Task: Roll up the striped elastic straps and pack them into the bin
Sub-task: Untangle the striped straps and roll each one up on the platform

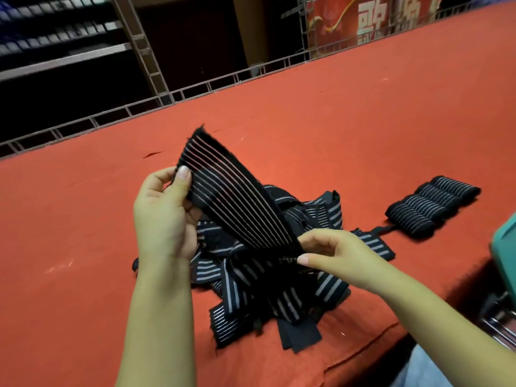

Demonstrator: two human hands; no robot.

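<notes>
While left hand point(163, 216) pinches strap point(237, 199), right hand point(332, 252) pinches lower end.

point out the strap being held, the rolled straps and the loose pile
held strap point(237, 202), head view, middle of its striped face
rolled straps point(432, 206), head view, centre of the row
loose pile point(279, 297), head view, striped strap near its front

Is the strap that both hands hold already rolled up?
No, the strap is stretched flat between the left hand and the right hand.
</notes>
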